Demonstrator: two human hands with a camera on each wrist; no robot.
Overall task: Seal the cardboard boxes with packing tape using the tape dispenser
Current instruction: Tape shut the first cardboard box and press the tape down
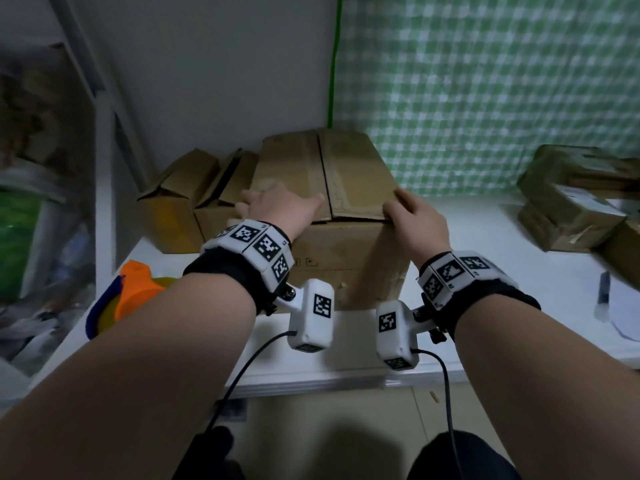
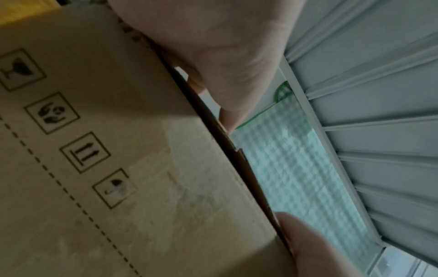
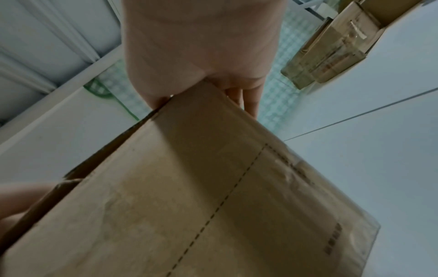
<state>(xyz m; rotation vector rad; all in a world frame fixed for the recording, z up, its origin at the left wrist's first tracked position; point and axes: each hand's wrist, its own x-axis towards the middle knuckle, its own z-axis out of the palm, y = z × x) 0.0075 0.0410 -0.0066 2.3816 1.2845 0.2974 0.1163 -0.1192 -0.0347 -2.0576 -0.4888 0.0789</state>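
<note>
Cardboard box (image 1: 346, 216) sits on the white table (image 1: 485, 271) directly under both hands, its two top flaps folded down with the centre seam running away between them. Left hand (image 1: 277, 207) lies flat on the left flap with fingers spread; right hand (image 1: 414, 220) curls over the near right corner, fingers on the top and down the side, as the right-wrist view confirms. This looks like the flap-closing step: the flaps are being pressed level and no new tape shows on the seam. What is likely the orange tape dispenser (image 1: 138, 292) lies below the left forearm, untouched. Next, one hand should keep the flaps down while the other fetches it. More open boxes (image 1: 194, 199) stand beyond the left hand, and wrapped parcels (image 1: 571, 199) well off to the right.
</note>
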